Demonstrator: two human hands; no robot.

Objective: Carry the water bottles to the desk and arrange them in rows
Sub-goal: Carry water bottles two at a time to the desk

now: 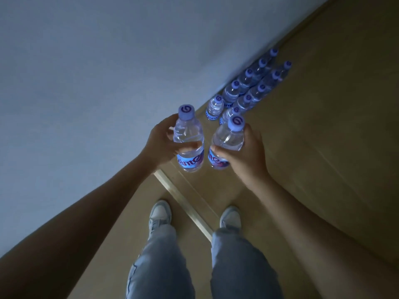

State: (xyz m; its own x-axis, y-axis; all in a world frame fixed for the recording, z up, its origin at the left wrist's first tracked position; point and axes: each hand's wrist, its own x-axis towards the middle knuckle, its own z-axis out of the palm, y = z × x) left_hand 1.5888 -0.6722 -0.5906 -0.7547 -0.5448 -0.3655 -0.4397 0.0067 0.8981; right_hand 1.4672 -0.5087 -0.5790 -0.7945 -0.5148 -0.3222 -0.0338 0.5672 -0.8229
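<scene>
Left hand point(160, 140) and right hand point(248, 151), each gripping a bottle, beside floor rows point(248, 91).

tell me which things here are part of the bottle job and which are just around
Part of the job:
left hand, gripping a water bottle
right hand, gripping a second bottle
two rows of bottles standing along the wall

Just around:
wall
floor
shoes
jeans

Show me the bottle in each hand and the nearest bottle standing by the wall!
left-hand bottle point(188, 134), head view, clear body
right-hand bottle point(228, 138), head view, clear shoulder
nearest standing bottle point(214, 107), head view, ribbed upper body
</scene>
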